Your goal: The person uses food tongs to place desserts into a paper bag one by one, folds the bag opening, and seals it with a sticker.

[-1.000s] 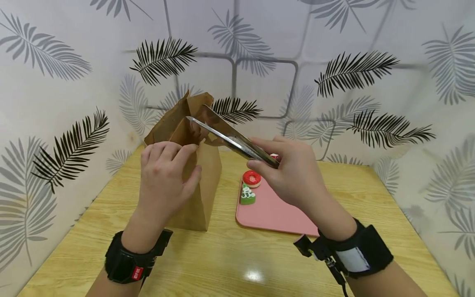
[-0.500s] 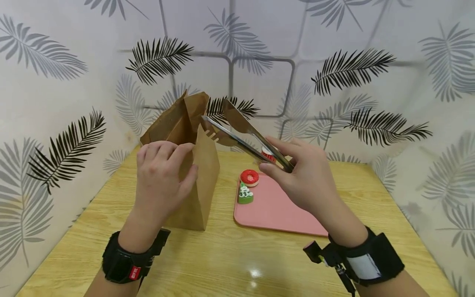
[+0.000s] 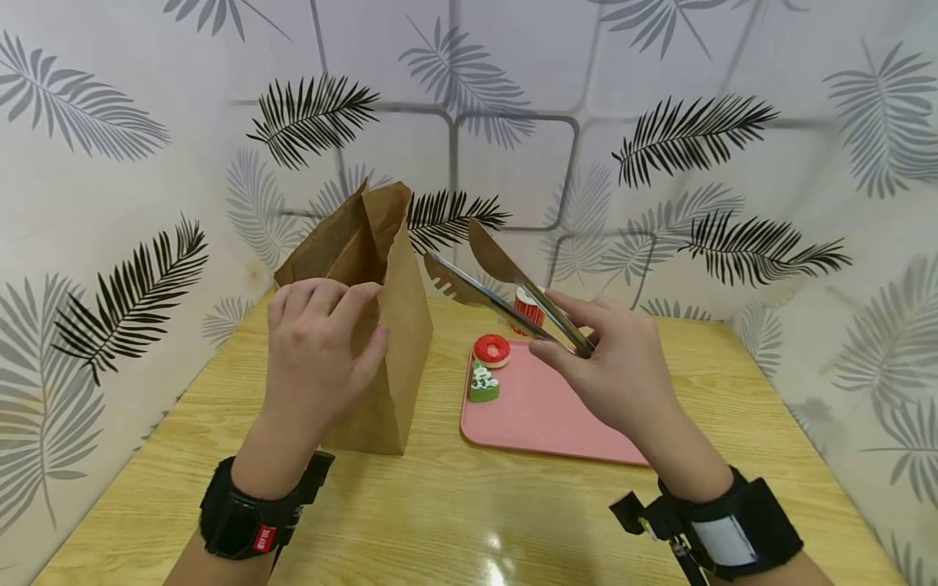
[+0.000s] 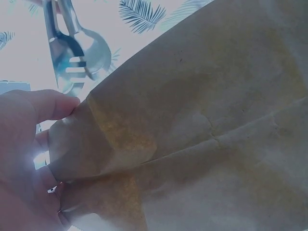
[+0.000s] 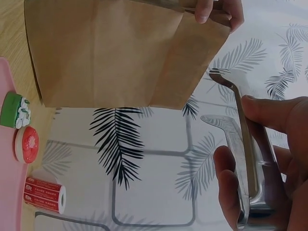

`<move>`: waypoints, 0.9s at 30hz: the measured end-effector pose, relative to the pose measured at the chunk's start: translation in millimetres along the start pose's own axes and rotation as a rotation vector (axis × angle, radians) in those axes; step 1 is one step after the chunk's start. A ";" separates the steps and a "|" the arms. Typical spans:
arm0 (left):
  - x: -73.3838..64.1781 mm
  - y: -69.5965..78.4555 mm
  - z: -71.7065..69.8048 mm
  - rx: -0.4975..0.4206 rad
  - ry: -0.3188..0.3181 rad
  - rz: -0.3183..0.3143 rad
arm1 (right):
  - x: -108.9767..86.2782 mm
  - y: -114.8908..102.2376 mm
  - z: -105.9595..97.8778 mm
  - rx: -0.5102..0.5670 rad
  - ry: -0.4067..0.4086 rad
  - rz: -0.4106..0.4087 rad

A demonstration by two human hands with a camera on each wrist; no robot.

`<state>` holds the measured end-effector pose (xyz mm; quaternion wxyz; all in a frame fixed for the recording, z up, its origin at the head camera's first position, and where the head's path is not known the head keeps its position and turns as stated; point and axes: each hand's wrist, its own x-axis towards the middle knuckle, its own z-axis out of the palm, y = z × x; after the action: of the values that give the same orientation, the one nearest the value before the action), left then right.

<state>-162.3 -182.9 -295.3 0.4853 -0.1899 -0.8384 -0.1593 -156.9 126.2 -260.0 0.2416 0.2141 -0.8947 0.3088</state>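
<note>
A brown paper bag (image 3: 406,342) stands upright with its mouth spread. My left hand (image 3: 315,350) grips the bag's near top edge; in the left wrist view its thumb (image 4: 53,105) lies on the paper. My right hand (image 3: 615,358) holds metal serving tongs (image 3: 506,281), one arm fork-shaped and the other spoon-shaped. The tongs' tips are apart with nothing between them, right of the bag. Below them, a pink tray (image 3: 550,423) bears a red-iced toy doughnut (image 3: 492,351) and a green-and-white toy cake slice (image 3: 484,384). The inside bottom of the bag is hidden.
Behind the tray stands a roll of red printed labels (image 5: 45,195), partly covered by the tongs in the head view. The wooden table (image 3: 440,521) reaches back to a leaf-patterned wall cover (image 3: 659,49).
The tongs have come out of the bag's mouth to the right, and their arms have spread. A pinkish item between their tips earlier is gone from them. My left hand stays on the bag.
</note>
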 end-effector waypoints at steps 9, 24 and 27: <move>-0.2 0.0 -0.6 0.010 -0.010 0.004 | -5.0 7.3 1.5 -0.038 -0.021 0.030; -1.0 -0.3 -1.7 0.004 -0.004 0.010 | -14.3 22.5 12.2 -0.084 -0.084 0.082; -1.0 -0.7 -1.4 0.005 -0.003 0.012 | -16.8 27.6 16.4 -0.107 -0.109 0.094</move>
<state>-161.1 -184.3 -295.5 0.4855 -0.1939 -0.8385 -0.1539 -163.2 139.2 -293.3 0.1891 0.1751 -0.9307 0.2596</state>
